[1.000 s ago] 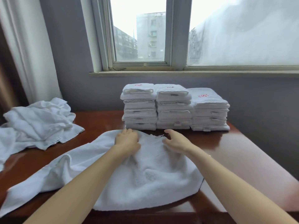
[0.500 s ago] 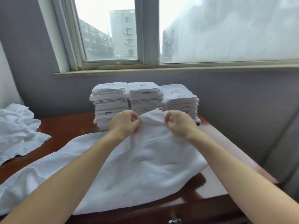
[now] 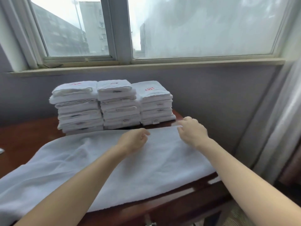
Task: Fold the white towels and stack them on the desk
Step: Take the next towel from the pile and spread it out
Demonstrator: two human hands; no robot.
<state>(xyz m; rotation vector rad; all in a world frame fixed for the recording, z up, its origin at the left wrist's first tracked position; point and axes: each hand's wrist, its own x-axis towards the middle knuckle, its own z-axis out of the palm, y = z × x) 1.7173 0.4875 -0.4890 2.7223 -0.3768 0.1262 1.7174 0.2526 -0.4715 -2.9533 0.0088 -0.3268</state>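
1. Head view: desk (image 3: 24,141) is carrying everything. It's dark wood and is showing at 9 o'clock and along the near edge.
2. Open towel (image 3: 65,160) is lying spread across the desk w/ its near hem hanging over the front. Judging by look, it's soft, limp, light and not slippery, so it's prob sagging unless held at two spread points. Best hold is along the far hem, near the corners.
3. Folded stacks (image 3: 117,103), 3 side by side, are sitting at 12 o'clock, just beyond the far hem.
4. Left hand (image 3: 133,141) is working mid-hem, at approx 12 o'clock. Its fingers (image 3: 145,133) are curling tight and appear to be pinching the hem.
5. Right hand (image 3: 192,131) is reaching to 1 o'clock, its fingertips (image 3: 180,126) nearly closed and nipping the hem by the far right corner.
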